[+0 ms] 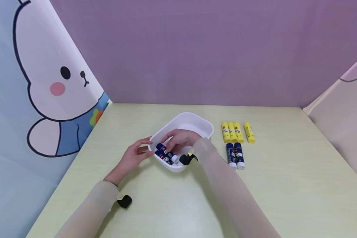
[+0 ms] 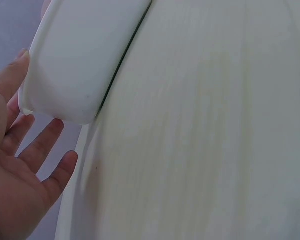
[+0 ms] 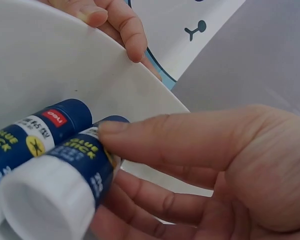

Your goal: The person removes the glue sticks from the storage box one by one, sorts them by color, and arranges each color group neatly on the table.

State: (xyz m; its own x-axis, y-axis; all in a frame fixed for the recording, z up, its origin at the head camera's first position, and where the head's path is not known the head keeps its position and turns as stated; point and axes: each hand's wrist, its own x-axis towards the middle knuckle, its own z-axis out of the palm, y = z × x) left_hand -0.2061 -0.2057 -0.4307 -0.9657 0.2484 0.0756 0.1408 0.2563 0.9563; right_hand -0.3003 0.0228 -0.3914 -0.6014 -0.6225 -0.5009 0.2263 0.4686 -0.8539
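A white plastic basin [image 1: 197, 120] stands on the table, and two navy-blue glue sticks with white ends show inside it. My right hand [image 1: 182, 138] reaches into the basin and pinches one glue stick [image 3: 75, 160] between thumb and fingers. Beside that one, the other glue stick [image 3: 40, 131] lies against it, its label partly covered. At the basin's left end, my left hand [image 1: 134, 155] holds the rim between thumb and fingers. The left wrist view shows the thumb on the basin's edge and some fingers spread below it [image 2: 20, 170].
To the right of the basin, several yellow glue sticks [image 1: 232, 132] stand in a row, with one yellow glue stick [image 1: 249, 133] slightly apart. Two navy-blue glue sticks [image 1: 230, 155] lie side by side nearer me. A purple backdrop [image 1: 208, 53] borders the table's far edge.
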